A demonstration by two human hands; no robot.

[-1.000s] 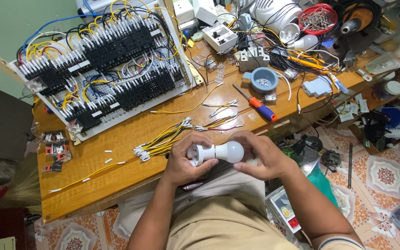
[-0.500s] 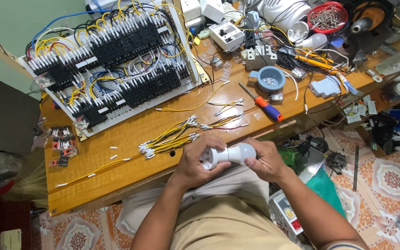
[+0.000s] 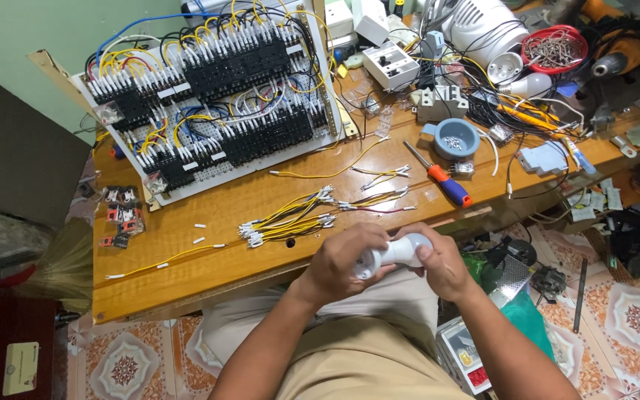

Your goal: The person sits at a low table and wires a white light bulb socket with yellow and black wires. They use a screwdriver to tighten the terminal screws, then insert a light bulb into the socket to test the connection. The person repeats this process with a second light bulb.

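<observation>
Head view is looking down on a wooden desk [image 3: 187, 252] with a person seated at its near edge. At the far left, a dark panel [image 3: 16, 163] is leaning beside the desk, its lower part merging into shadow, and a small tan card [image 3: 21, 367] is lying on a red surface, its print too small to read. A few small red and black parts [image 3: 121, 215] are sitting at the desk's left end, hard to identify. Behind them a wiring board [image 3: 216, 96] is lying tilted, crowded with black blocks and yellow, blue and white leads; its top corner is cut off by the frame. A bundle of yellow wires [image 3: 290, 218] with white ends is spreading across the middle of the desk.

Just off the near edge, over the lap, the left hand [image 3: 346, 259] is wrapping closed around the base end of a white bulb-shaped lamp [image 3: 398, 253], hiding most of the base. The right hand [image 3: 442, 263] is closing its fingers over the rounded end, so only the lamp's middle is showing.

Further right, a screwdriver [image 3: 444, 180] with an orange and blue handle is lying near a blue-grey cup [image 3: 453, 138]. A red basket [image 3: 555, 49] of small metal pieces is sitting among tangled clutter, where single items are hard to tell apart.
</observation>
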